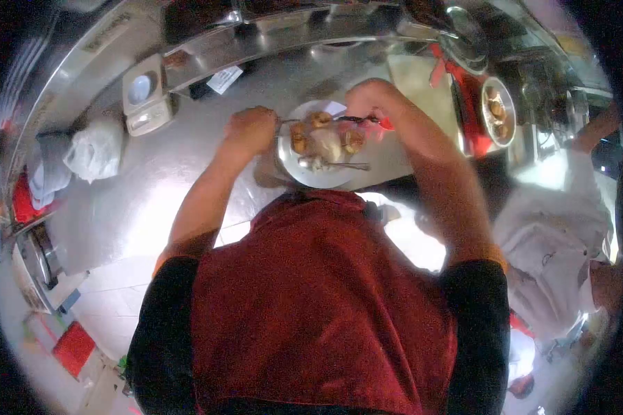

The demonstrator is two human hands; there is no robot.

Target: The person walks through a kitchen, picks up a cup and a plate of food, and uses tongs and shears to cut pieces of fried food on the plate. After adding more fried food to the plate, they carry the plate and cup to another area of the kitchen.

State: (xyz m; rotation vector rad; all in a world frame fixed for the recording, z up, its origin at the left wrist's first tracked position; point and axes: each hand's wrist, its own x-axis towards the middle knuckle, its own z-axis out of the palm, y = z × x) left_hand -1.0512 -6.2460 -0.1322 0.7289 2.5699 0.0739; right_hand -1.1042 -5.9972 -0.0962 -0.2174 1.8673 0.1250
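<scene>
A round metal plate (310,179) lies on the counter in front of me, carrying browned food pieces (298,137) and a pale, whitish portion (327,144) in the middle. A metal utensil (351,166) rests across its near right part. My left hand (252,130) is closed in a fist at the plate's left rim, with a thin metal utensil (286,122) reaching from it over the food. On the far right side, my right hand (372,101) is bent down with its fingers closed round a thin dark utensil (353,119); something red shows beside the fingers.
A pale cutting board (426,86) lies to the right, then a red cloth (472,104) and an oval dish of browned pieces (497,112). On the left are a kitchen scale (147,97) and a plastic bag (95,150). A person in light clothing (554,242) stands at my right.
</scene>
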